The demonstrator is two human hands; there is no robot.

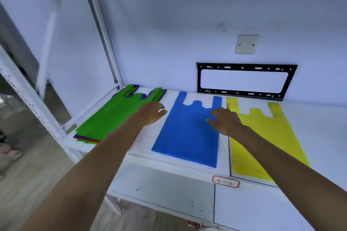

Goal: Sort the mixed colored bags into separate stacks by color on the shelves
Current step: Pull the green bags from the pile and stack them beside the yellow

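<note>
A mixed stack of bags lies at the left of the white shelf, a green bag on top and red, purple and other edges showing beneath. A single blue bag lies flat in the middle. A yellow bag lies flat to its right. My left hand hovers over the gap between the green stack and the blue bag, fingers apart, holding nothing. My right hand rests over the blue bag's right edge with fingers spread, also holding nothing.
A black metal bracket is fixed to the back wall behind the bags, with a blank wall plate above it. A white shelf post rises at the left. A small red-bordered label sticks near the shelf's front.
</note>
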